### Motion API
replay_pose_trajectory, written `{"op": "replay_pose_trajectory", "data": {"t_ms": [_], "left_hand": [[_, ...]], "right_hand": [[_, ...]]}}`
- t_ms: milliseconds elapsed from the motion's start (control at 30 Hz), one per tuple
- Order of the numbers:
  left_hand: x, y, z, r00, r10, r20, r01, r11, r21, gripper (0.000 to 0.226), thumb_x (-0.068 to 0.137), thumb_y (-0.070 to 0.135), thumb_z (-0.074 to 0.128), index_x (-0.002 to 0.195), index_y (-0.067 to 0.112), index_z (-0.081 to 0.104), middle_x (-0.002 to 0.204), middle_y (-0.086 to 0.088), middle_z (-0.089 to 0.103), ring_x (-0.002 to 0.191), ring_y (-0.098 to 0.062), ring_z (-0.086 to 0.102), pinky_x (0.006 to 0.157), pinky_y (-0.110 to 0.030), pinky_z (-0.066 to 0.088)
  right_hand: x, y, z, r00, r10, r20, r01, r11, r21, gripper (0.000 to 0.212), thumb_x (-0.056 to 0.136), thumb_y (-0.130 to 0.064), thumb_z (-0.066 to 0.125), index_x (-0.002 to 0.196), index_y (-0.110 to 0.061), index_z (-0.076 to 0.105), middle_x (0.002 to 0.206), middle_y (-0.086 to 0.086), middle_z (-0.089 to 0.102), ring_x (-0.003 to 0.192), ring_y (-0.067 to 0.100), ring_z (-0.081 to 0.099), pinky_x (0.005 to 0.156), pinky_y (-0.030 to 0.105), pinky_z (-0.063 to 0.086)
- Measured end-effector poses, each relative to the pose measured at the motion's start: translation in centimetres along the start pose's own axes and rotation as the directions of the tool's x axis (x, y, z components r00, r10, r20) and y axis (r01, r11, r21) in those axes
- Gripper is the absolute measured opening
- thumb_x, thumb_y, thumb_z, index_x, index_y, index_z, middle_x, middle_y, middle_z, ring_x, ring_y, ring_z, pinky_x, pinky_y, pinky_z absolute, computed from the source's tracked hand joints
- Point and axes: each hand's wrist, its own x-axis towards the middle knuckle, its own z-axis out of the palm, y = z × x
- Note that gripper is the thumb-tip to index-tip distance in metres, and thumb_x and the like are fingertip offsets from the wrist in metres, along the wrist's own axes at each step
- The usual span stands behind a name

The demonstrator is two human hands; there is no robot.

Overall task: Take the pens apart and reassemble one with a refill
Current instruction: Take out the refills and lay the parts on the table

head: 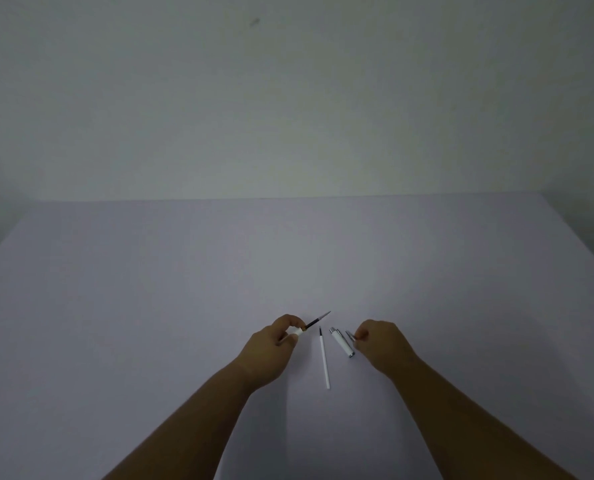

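Fingertips of my left hand [277,341] pinch a short white pen section [296,332], and a dark refill [318,319] juts out of it, slanting up and away to a fine grey tip. My right hand [382,344] is curled, thumb and forefinger closed on a small silvery piece [351,336] — whether that is a clip or a nose cone I cannot tell at this size.

I take the loose white refill [324,358], lying flat on the table [150,289], as my landmark. It runs nearly straight toward me with its dark tip pointing away. My left hand is just to its left; the held section hangs above and left of its tip, apart from it. Just to its right lies a white barrel [342,342] with silver ends, angled a little, and my right hand's fingers are close beside that barrel, perhaps touching it.

Around these parts the tabletop is bare on all sides — wide room left, right and beyond, with the far edge well away. The surface is a plain, pale lilac-grey sheet. Behind it rises a dim, blank wall [288,98] bearing one small dark mark [255,22].
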Motion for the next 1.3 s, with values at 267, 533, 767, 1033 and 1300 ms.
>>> {"op": "replay_pose_trajectory", "data": {"t_ms": [267,533,767,1033,1300], "left_hand": [[-0.1,0.1,0.0,1.0,-0.003,-0.003,0.003,1.0,0.0,0.023,0.097,0.026,0.037,0.094,0.046,0.05,0.067,0.004,0.044,0.055,-0.009,0.039,0.05,-0.015,0.037],[-0.3,0.3,0.0,1.0,-0.011,-0.004,0.011,1.0,0.002,0.023,0.097,0.025,0.038,0.095,0.044,0.051,0.065,0.004,0.043,0.054,-0.01,0.038,0.051,-0.017,0.036],[0.1,1.1,0.4,1.0,-0.013,-0.021,0.013,1.0,-0.001,0.02,0.098,0.026,0.036,0.107,0.035,0.052,0.068,0.004,0.047,0.058,-0.01,0.042,0.054,-0.018,0.039],[0.9,2.3,0.9,0.999,0.01,-0.04,-0.012,0.999,-0.044,0.019,0.097,0.026,0.038,0.104,0.038,0.051,0.071,0.002,0.049,0.056,-0.01,0.042,0.052,-0.018,0.039],[1.1,1.4,0.9,0.996,-0.07,-0.057,0.068,0.997,-0.034,0.024,0.096,0.033,0.043,0.112,0.021,0.056,0.09,0.004,0.057,0.075,-0.011,0.053,0.065,-0.022,0.044]], "right_hand": [[0.0,0.2,0.1,1.0,-0.001,-0.008,0.001,1.0,0.029,0.021,0.084,-0.02,0.065,0.099,-0.006,0.069,0.103,0.013,0.069,0.099,0.025,0.062,0.083,0.031,0.046],[-0.3,0.1,-0.5,1.0,0.005,-0.026,-0.001,0.993,0.122,0.019,0.087,-0.013,0.058,0.096,-0.001,0.07,0.1,0.014,0.071,0.095,0.026,0.063,0.083,0.031,0.048],[-0.5,-3.0,-2.5,0.966,-0.012,0.258,-0.203,0.582,0.787,0.015,0.084,-0.004,0.064,0.097,0.0,0.07,0.067,0.003,0.059,0.057,0.01,0.05,0.054,0.018,0.045],[-0.2,-4.5,-2.6,0.951,-0.125,0.284,-0.215,0.395,0.893,0.013,0.087,-0.004,0.06,0.078,-0.01,0.069,0.057,-0.001,0.059,0.05,0.007,0.052,0.051,0.018,0.046],[2.2,-1.6,-3.5,0.951,0.305,0.059,-0.267,0.706,0.655,0.032,0.085,-0.008,0.055,0.053,-0.009,0.056,0.055,0.009,0.056,0.043,0.016,0.049,0.044,0.02,0.046]]}}
